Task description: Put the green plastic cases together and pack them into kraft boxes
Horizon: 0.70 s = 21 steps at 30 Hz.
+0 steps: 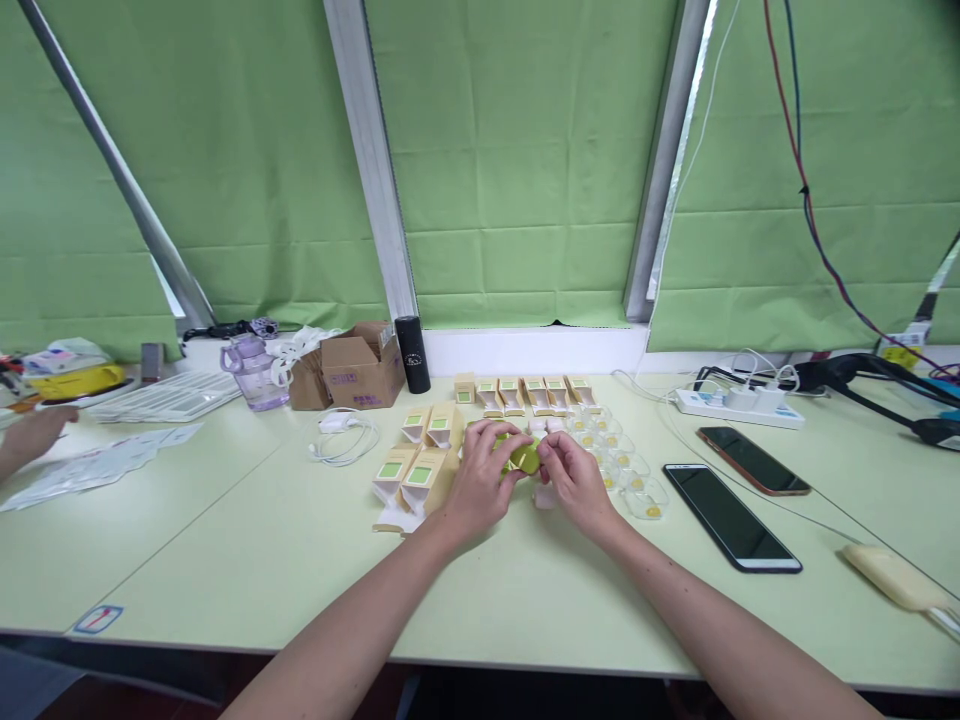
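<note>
Between my hands is a small yellow-green round object (527, 457), partly covered by fingers. My left hand (484, 478) grips it from the left with bent fingers. The fingertips of my right hand (576, 478) are pinched together at its right edge. Small kraft boxes (421, 470) with green labels and raised flaps stand left of my left hand. More such boxes (534, 395) form a row behind. Clear plastic trays (646, 497) with small yellow pieces in them sit beyond and right of my right hand. Pinkish-white pieces (545, 495) lie partly hidden beneath my hands.
Two phones (731, 517) and a power strip (739, 407) are at right, with a cream power bank (892, 577). A cardboard box (362, 368), black bottle (412, 355), purple jug (255, 372) and white cable (343, 437) are at left. Another person's hand (34, 438) is far left.
</note>
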Each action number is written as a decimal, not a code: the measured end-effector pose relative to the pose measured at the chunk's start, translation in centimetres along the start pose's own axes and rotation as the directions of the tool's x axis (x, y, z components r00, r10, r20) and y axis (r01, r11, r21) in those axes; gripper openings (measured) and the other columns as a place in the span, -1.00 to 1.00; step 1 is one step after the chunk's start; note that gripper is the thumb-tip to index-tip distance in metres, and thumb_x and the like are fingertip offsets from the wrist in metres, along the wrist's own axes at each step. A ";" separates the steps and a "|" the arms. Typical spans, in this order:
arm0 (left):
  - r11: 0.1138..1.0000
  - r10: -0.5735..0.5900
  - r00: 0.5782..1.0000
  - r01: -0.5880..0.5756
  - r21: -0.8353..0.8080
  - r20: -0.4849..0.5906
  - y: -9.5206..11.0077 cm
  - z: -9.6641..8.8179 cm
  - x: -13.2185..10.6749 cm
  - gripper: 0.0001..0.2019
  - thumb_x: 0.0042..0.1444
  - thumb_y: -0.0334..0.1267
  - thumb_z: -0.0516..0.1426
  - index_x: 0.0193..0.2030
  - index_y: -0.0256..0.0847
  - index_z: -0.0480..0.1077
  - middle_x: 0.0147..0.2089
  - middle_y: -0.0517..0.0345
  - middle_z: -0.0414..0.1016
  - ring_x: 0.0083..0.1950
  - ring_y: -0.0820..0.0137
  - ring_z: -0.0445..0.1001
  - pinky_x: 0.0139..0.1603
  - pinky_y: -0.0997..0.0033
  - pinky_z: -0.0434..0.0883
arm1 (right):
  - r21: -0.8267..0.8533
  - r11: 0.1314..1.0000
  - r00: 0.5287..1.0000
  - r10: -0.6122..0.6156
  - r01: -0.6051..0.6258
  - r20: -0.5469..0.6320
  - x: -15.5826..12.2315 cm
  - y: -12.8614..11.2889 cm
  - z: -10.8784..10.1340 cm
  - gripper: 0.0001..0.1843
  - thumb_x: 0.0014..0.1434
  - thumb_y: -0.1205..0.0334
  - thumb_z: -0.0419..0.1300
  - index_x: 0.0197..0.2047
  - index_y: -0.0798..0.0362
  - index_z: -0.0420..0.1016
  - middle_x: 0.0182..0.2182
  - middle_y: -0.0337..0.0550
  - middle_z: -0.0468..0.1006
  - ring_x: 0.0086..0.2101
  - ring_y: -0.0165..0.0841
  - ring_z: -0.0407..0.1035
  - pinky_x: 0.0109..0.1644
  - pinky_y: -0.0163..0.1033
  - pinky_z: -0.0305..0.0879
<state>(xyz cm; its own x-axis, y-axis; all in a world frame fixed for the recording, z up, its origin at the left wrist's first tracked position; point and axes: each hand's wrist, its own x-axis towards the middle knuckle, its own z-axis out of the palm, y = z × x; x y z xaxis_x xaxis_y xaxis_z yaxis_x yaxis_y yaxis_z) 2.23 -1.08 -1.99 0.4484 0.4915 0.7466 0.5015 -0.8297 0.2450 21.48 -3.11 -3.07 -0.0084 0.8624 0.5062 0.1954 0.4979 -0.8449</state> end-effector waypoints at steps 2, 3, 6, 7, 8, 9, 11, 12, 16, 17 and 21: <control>1.000 -0.011 1.000 0.011 -0.020 -0.007 -0.1 0.0 0.0 -0.56 0.33 -0.47 0.15 0.29 -0.02 0.42 0.23 -0.07 0.44 0.36 0.01 0.21 0.39 -0.22 0.36 | 0.014 1.000 1.000 0.004 -0.004 0.012 0.0 0.0 0.0 -0.47 0.45 -0.37 0.11 -0.23 -0.05 0.41 -0.45 -0.21 0.56 -0.44 -0.28 0.42 -0.32 -0.21 0.27; 0.999 -0.020 1.000 0.019 -0.034 -0.011 -0.2 0.0 0.0 -0.56 0.32 -0.47 0.17 0.28 -0.03 0.42 0.22 -0.07 0.44 0.36 0.02 0.22 0.40 -0.21 0.36 | 0.014 1.000 1.000 0.000 0.000 0.016 0.0 0.0 0.0 -0.47 0.45 -0.36 0.10 -0.23 -0.05 0.41 -0.45 -0.21 0.57 -0.44 -0.28 0.43 -0.31 -0.21 0.28; 0.993 -0.071 0.997 0.068 -0.093 -0.027 -0.1 -0.2 0.2 -0.56 0.28 -0.45 0.22 0.26 -0.04 0.44 0.22 -0.04 0.47 0.36 0.02 0.24 0.41 -0.18 0.36 | -0.023 0.999 1.000 -0.025 0.026 0.017 -0.1 -0.3 -0.2 -0.52 0.50 -0.27 0.07 -0.21 -0.05 0.43 -0.43 -0.20 0.60 -0.42 -0.28 0.46 -0.28 -0.20 0.30; 0.988 -0.100 0.994 0.095 -0.118 -0.035 0.0 -0.3 0.4 -0.57 0.27 -0.44 0.23 0.24 -0.04 0.45 0.21 -0.03 0.48 0.36 0.03 0.24 0.41 -0.17 0.36 | -0.043 0.998 0.999 -0.035 0.036 0.019 -0.1 -0.4 -0.3 -0.55 0.51 -0.23 0.06 -0.20 -0.05 0.44 -0.42 -0.21 0.60 -0.41 -0.28 0.47 -0.27 -0.20 0.31; 0.982 -0.133 0.990 0.125 -0.144 -0.043 0.1 -0.3 0.5 -0.58 0.26 -0.43 0.25 0.23 -0.04 0.46 0.20 -0.02 0.49 0.36 0.04 0.25 0.41 -0.15 0.36 | -0.067 0.997 0.999 -0.045 0.047 0.022 -0.1 -0.5 -0.5 -0.59 0.52 -0.18 0.06 -0.18 -0.05 0.44 -0.42 -0.21 0.60 -0.40 -0.27 0.47 -0.26 -0.20 0.31; 0.973 -0.167 0.985 0.156 -0.172 -0.052 0.2 -0.4 0.6 -0.59 0.25 -0.41 0.27 0.21 -0.03 0.47 0.18 0.00 0.51 0.35 0.05 0.27 0.41 -0.13 0.37 | -0.100 0.993 0.998 -0.058 0.060 0.023 -0.1 -0.6 -0.7 -0.64 0.52 -0.12 0.06 -0.17 -0.05 0.44 -0.41 -0.22 0.60 -0.40 -0.27 0.48 -0.26 -0.19 0.31; 0.946 -0.244 0.967 0.222 -0.236 -0.068 0.2 -0.4 0.8 -0.60 0.21 -0.39 0.32 0.16 -0.03 0.50 0.16 0.01 0.51 0.34 0.07 0.31 0.40 -0.08 0.38 | -0.210 0.972 0.994 -0.105 0.108 0.026 0.1 -0.8 -1.2 -0.75 0.49 0.00 0.10 -0.17 -0.05 0.45 -0.39 -0.22 0.61 -0.39 -0.27 0.46 -0.25 -0.19 0.28; 0.928 -0.285 0.956 0.256 -0.272 -0.074 0.1 -0.4 0.8 -0.60 0.19 -0.38 0.34 0.15 -0.02 0.51 0.15 0.02 0.50 0.34 0.08 0.33 0.40 -0.06 0.39 | -0.292 0.945 0.989 -0.141 0.145 0.034 0.2 -0.9 -1.5 -0.80 0.45 0.07 0.13 -0.19 -0.05 0.45 -0.38 -0.21 0.61 -0.38 -0.26 0.45 -0.24 -0.18 0.26; 0.822 -0.449 0.891 0.385 -0.420 -0.063 -0.8 -0.1 0.7 -0.56 0.15 -0.34 0.39 0.17 0.01 0.53 0.20 0.02 0.45 0.29 0.14 0.46 0.38 0.00 0.41 | -0.577 0.761 0.954 -0.254 0.297 0.156 0.5 -1.1 -2.6 -0.91 0.29 0.25 0.24 -0.30 -0.02 0.49 -0.39 -0.16 0.60 -0.30 -0.20 0.41 -0.17 -0.12 0.20; 0.798 -0.473 0.880 0.402 -0.449 -0.053 -1.1 0.0 0.7 -0.55 0.16 -0.31 0.38 0.19 0.03 0.53 0.21 0.03 0.45 0.28 0.15 0.48 0.37 0.01 0.42 | -0.615 0.724 0.950 -0.248 0.313 0.191 0.6 -1.2 -2.8 -0.93 0.26 0.27 0.26 -0.30 -0.02 0.50 -0.38 -0.15 0.60 -0.29 -0.19 0.40 -0.17 -0.11 0.19; 0.747 -0.466 0.884 0.380 -0.545 -0.023 -2.1 0.1 0.8 -0.48 0.22 -0.19 0.37 0.32 0.04 0.47 0.27 0.02 0.51 0.29 0.18 0.48 0.29 0.11 0.43 | -0.695 0.627 0.935 -0.187 0.350 0.302 0.6 -1.6 -3.1 -0.93 0.16 0.33 0.34 -0.26 0.00 0.55 -0.34 -0.14 0.62 -0.23 -0.16 0.39 -0.14 -0.06 0.17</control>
<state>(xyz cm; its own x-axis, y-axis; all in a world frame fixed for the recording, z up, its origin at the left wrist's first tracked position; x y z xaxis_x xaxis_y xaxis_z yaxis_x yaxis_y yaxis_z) 1.57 1.06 -1.99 0.1457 0.8156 0.5599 0.1420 -0.5773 0.8041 24.21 -3.68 -0.83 -0.3410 0.7407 0.5788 0.8016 0.5508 -0.2327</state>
